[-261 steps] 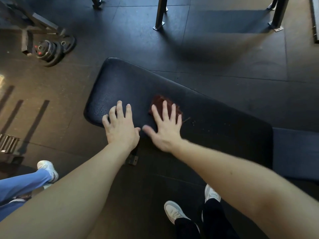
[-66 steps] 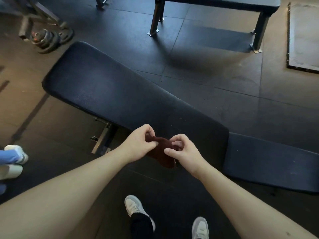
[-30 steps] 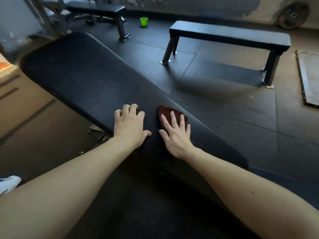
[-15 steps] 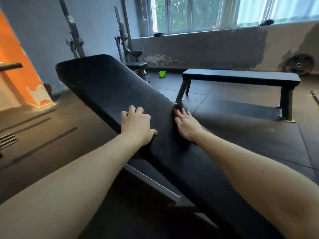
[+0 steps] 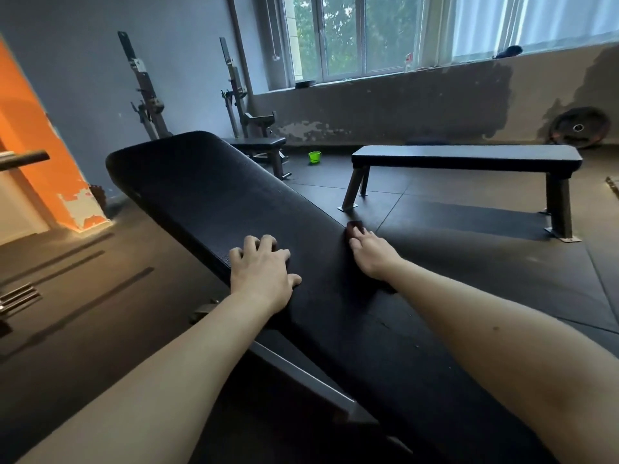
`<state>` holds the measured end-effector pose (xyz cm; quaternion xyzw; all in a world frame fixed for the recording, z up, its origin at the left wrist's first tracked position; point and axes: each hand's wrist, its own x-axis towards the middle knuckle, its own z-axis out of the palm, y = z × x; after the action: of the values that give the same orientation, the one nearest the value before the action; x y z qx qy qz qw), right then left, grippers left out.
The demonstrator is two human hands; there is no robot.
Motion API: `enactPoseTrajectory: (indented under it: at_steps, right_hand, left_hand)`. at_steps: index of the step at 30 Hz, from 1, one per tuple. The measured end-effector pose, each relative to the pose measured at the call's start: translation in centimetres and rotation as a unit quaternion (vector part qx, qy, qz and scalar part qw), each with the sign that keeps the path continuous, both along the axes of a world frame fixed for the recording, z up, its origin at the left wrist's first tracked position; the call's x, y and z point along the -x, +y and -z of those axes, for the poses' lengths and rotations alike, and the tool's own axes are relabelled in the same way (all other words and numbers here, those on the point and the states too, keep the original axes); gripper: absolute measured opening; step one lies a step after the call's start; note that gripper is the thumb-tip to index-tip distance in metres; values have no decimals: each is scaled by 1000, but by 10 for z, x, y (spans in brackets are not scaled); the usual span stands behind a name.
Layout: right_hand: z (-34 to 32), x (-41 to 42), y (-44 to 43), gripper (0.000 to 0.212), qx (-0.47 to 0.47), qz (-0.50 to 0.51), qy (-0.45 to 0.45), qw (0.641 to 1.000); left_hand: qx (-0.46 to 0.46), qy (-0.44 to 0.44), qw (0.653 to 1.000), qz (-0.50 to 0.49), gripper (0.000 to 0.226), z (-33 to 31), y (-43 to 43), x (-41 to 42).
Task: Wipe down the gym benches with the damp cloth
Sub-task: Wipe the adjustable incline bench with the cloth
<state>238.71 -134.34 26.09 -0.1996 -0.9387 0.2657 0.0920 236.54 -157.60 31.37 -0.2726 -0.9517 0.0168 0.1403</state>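
The right hand [image 5: 371,252] lay with fingers stretched out, pressing the dark red cloth [image 5: 355,226] against the right edge of the inclined bench pad [image 5: 201,195]. Only the cloth's far end showed past the fingertips. The left hand [image 5: 261,272] rested palm-down on the pad, relaxed, gripping nothing. Beyond stood a flat bench [image 5: 465,157], a green cup [image 5: 314,157] and a weight plate [image 5: 577,127] against the wall.

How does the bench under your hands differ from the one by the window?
The near bench tilts, its pad rising away; the far bench lies level on metal legs. The left hand and the right hand, over a dark red cloth, rest on the near bench; nobody touches the far bench. Both have black padded tops.
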Motion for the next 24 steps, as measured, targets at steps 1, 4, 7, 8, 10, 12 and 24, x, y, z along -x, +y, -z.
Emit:
enactPoseTrajectory:
  at_steps: [1, 4, 7, 8, 10, 12, 24]
  right_hand:
    - [0, 3, 2, 52, -6, 11, -5, 1000]
    - [4, -5, -13, 53, -25, 4, -7, 1000]
    - [21, -39, -47, 54, -49, -22, 32, 998]
    - [26, -54, -59, 54, -53, -36, 45, 997]
    - [36, -79, -72, 55, -46, -67, 56, 995]
    - [39, -85, -67, 54, -34, -78, 54, 995]
    - [19, -33, -21, 55, -15, 13, 18, 1000]
  left_hand:
    - [-4, 1, 1000, -1, 51, 1, 0, -1]
    - [-11, 5, 1000, -1, 50, 5, -1, -1]
    - [-21, 15, 1000, 3, 50, 8, -4, -2]
    - [-30, 21, 999, 5, 49, 10, -6, -3]
    - [-75, 38, 996, 9, 46, 17, -11, -6]
    - [-133, 66, 989, 16, 39, 28, -18, -15]
    - [-385, 27, 922, 20, 42, 80, -36, -45]
